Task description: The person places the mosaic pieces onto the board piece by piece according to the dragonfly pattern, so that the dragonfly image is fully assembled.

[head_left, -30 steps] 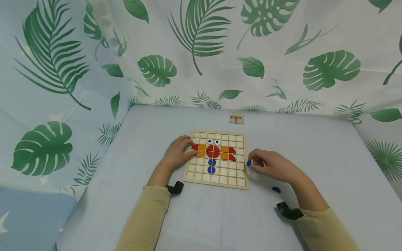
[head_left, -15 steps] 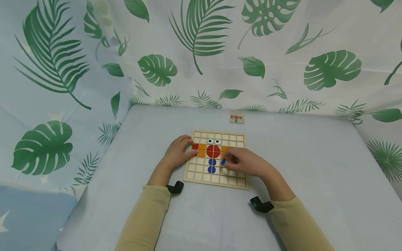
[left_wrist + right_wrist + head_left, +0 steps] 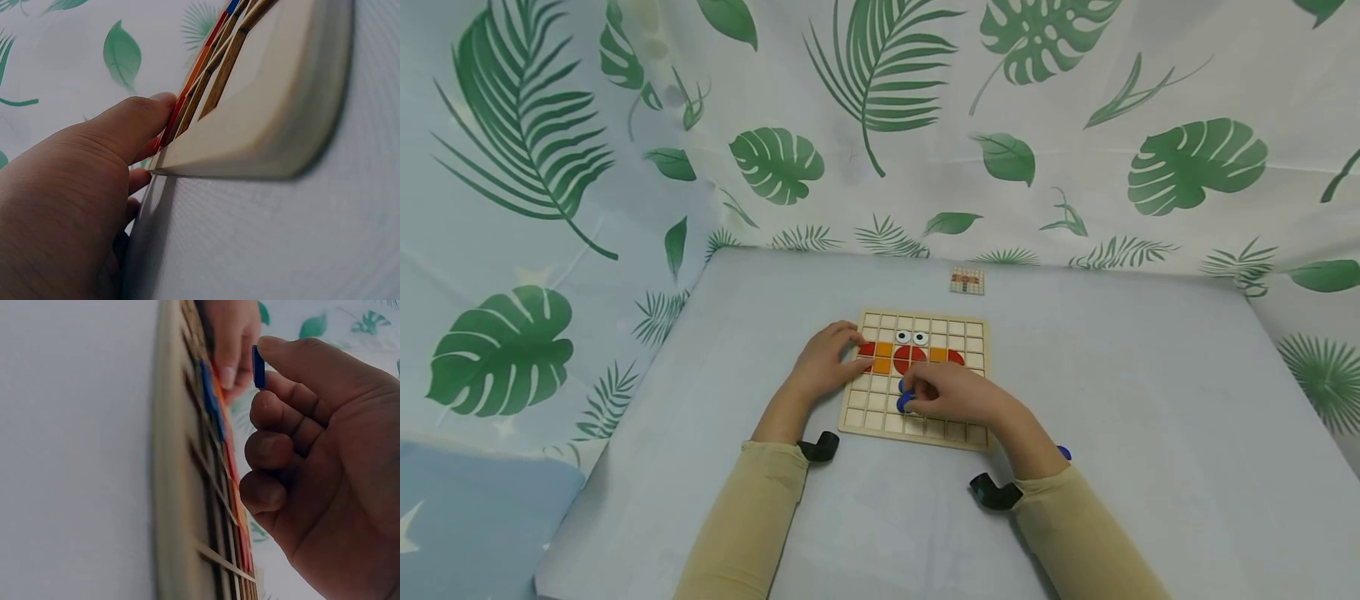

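A square wooden grid board point(image 3: 876, 402) lies on the table, bearing red, orange and blue flat pieces and two eye pieces point(image 3: 912, 337). At its left edge, my left hand point(image 3: 823, 362) holds the board, the thumb point(image 3: 164, 103) over the red pieces and the other fingers along the side. My right hand point(image 3: 958, 392) is over the board's middle, pinching a small blue piece point(image 3: 258, 366) between thumb and index finger, its other fingers curled. In the right wrist view that piece is apart from the board. The right hand partly covers the blue pieces point(image 3: 903, 404) in the grid.
A small pattern card point(image 3: 967, 281) with a similar picture lies behind the board. Another blue piece point(image 3: 1064, 452) lies on the table, partly behind the right forearm. Leaf-printed cloth point(image 3: 895, 150) hangs behind and at the left. Black wrist-worn devices point(image 3: 995, 493) stick out from both sleeves.
From beside the board's right edge, the right hand has moved left over the grid with the blue piece, reaching the middle column. The left hand has stayed at the board's left edge.
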### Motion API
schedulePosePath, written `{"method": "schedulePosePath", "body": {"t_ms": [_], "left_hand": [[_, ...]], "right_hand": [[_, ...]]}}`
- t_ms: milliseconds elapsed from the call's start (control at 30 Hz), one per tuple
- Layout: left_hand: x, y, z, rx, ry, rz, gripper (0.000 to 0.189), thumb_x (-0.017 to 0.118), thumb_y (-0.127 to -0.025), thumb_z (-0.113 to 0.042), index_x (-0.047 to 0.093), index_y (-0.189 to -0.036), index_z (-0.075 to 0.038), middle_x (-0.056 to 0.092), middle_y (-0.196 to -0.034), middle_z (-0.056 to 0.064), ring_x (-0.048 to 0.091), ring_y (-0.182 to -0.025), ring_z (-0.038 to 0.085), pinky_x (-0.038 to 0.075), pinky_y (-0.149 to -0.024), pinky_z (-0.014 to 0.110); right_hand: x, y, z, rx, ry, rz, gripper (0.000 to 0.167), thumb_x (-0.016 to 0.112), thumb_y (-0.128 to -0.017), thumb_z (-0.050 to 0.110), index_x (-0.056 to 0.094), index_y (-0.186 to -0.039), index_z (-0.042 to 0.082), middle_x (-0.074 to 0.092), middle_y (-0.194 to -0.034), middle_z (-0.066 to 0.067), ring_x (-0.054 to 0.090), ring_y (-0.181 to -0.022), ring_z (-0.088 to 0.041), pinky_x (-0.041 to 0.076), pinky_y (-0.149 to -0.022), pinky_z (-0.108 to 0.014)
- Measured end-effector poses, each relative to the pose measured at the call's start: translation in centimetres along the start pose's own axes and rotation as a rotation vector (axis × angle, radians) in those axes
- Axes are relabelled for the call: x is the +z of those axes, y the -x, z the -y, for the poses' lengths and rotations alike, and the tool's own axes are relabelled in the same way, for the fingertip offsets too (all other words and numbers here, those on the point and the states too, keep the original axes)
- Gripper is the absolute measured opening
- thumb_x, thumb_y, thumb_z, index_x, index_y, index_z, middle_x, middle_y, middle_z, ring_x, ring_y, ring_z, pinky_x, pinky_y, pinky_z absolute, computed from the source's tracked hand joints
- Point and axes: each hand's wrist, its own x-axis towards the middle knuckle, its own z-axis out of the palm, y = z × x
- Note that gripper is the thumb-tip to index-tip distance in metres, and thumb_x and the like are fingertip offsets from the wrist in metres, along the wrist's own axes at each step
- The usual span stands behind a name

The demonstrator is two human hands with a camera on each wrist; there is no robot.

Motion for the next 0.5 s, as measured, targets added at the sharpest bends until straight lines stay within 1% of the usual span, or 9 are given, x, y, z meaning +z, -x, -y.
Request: {"method": "schedulePosePath", "body": {"t_ms": [167, 333, 500], "left_hand": [[0.0, 0.0, 0.1, 0.001, -0.003, 0.000, 0.035, 0.068, -0.090, -0.045, 0.063, -0.112, -0.018, 0.054, -0.138, 0.002, 0.048, -0.134, 0.024, 0.037, -0.116, 0.042], [0.1, 0.0, 0.1, -0.005, 0.001, 0.004, 0.036, 0.068, -0.090, -0.046, 0.063, -0.112, -0.019, 0.053, -0.140, 0.002, 0.047, -0.135, 0.024, 0.037, -0.117, 0.042], [0.0, 0.0, 0.2, 0.000, 0.000, 0.001, 0.035, 0.068, -0.090, -0.046, 0.063, -0.112, -0.019, 0.053, -0.140, 0.003, 0.047, -0.135, 0.025, 0.037, -0.117, 0.042]], "right_hand": [[0.8, -0.3, 0.4, -0.023, 0.036, 0.039, 0.020, 0.072, -0.090, 0.036, 0.061, -0.102, 0.024, 0.054, -0.070, 0.011, 0.050, -0.063, -0.005, 0.043, -0.058, -0.022], [1.4, -0.4, 0.7, 0.015, 0.056, 0.067, 0.017, 0.073, -0.089, 0.039, 0.063, -0.100, 0.030, 0.055, -0.069, 0.013, 0.051, -0.063, -0.004, 0.044, -0.058, -0.022], [1.6, -0.5, 0.8, 0.025, 0.081, 0.079, 0.013, 0.072, -0.089, 0.039, 0.063, -0.098, 0.034, 0.054, -0.068, 0.014, 0.051, -0.062, -0.004, 0.044, -0.058, -0.023]]}}
